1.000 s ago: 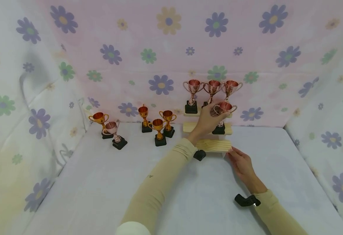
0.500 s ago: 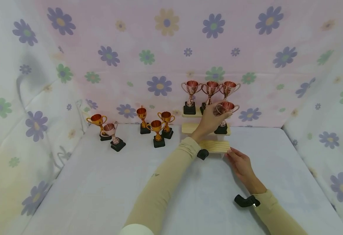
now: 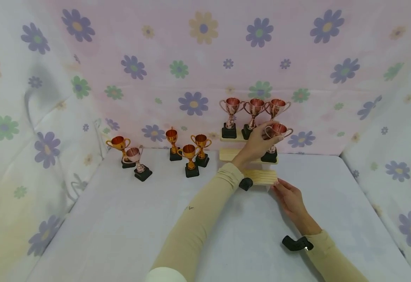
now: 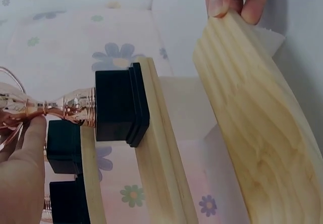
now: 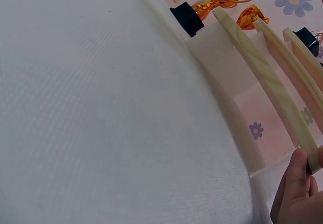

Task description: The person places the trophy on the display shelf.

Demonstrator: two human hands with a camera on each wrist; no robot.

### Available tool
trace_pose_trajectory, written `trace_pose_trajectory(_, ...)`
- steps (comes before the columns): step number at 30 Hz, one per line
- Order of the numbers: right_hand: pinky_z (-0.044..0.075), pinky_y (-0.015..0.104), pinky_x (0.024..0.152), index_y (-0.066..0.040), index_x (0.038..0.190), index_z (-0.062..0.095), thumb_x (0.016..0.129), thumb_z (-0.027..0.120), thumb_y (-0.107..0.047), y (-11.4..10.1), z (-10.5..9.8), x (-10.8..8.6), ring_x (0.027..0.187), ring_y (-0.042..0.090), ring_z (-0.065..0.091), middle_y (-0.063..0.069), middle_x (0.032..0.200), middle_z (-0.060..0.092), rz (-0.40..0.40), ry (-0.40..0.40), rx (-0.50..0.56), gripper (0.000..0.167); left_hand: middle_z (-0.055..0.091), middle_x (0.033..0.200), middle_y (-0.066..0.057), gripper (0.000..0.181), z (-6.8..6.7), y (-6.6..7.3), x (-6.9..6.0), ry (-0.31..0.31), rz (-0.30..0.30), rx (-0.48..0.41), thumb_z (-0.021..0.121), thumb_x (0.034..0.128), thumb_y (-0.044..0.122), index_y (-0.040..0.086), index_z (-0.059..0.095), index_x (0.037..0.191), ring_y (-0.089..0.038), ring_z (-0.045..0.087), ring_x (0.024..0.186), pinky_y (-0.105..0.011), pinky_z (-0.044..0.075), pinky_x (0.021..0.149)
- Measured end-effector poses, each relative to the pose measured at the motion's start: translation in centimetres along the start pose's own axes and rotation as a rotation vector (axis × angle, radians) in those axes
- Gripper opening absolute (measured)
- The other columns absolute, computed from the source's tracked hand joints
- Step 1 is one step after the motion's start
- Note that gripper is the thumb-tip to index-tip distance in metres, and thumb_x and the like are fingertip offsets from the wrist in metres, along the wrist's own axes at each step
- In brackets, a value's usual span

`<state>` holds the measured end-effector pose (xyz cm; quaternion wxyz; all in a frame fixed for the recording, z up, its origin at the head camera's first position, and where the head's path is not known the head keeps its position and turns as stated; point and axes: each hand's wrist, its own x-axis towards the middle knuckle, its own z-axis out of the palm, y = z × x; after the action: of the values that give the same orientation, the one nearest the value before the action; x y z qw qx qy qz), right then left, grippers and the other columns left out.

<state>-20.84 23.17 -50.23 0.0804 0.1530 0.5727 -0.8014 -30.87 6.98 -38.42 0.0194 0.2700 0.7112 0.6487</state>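
My left hand holds a rose-gold trophy cup by its stem. Its black base stands on the middle plank of a three-tier wooden rack, near the right end. Three more rose-gold trophies line the top plank behind it. Lower down, my right hand pinches the right end of the bottom plank between thumb and fingers. The left forearm hides part of the rack's lower left in the head view.
Left of the rack, several gold trophies stand on the white-covered table. One rose-gold trophy is among them at the far left. A flowered cloth hangs close behind the rack.
My left hand has shifted the held trophy a little to the right along the middle plank, toward its end. The right hand keeps its grip on the bottom plank.
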Motion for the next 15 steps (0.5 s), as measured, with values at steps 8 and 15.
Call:
trace_pose_trajectory(8, 0.053, 0.014, 0.095, 0.011, 0.153, 0.028, 0.106, 0.053, -0.013, 0.04, -0.01, 0.09, 0.096, -0.002, 0.064, -0.012, 0.102, 0.064, -0.016, -0.01, -0.014, 0.058, 0.061, 0.101, -0.006, 0.052, 0.21, 0.09, -0.09, 0.047, 0.016, 0.001, 0.068, 0.0985, 0.012, 0.007, 0.051, 0.147, -0.006, 0.057, 0.081, -0.016, 0.049, 0.068)
trace_pose_trajectory(15, 0.053, 0.014, 0.094, 0.01, 0.15, 0.032, 0.106, 0.054, -0.012, 0.03, -0.02, 0.1, 0.096, -0.001, 0.065, -0.011, 0.102, 0.065, -0.02, -0.006, -0.011, 0.054, 0.063, 0.114, -0.008, 0.062, -0.03, -0.49, -0.35, 0.067, -0.016, -0.047, 0.072, 0.0965, 0.014, 0.005, 0.045, 0.151, -0.011, 0.063, 0.11, -0.022, 0.051, 0.101)
